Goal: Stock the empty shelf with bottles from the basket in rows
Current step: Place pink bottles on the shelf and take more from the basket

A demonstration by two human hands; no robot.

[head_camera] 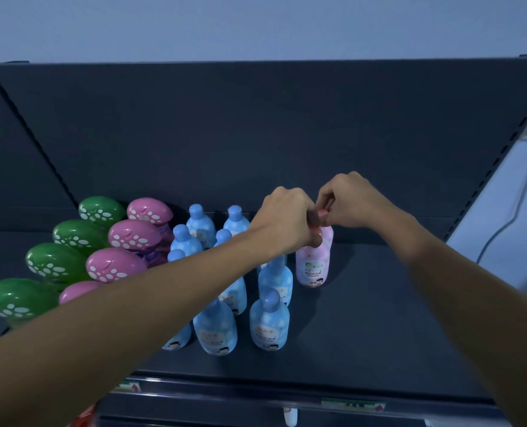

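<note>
Near the shelf's [379, 318] back edge, right of the blue bottles [268, 322], the left grip [287, 218] clasps the front pink bottle [313, 269] by its cap while the right grip [348, 198] pinches the rear pink bottle [329, 235]

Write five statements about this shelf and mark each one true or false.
1. The left hand and the right hand both hold the tops of the pink bottles. True.
2. The green-capped bottles stand at the right end of the shelf. False: they form the leftmost row.
3. The blue bottles stand upright. True.
4. The pink bottles lie on their sides. False: they stand upright.
5. The spotted pink-capped bottles stand right of the blue bottles. False: they stand between the green-capped and blue ones.
</note>
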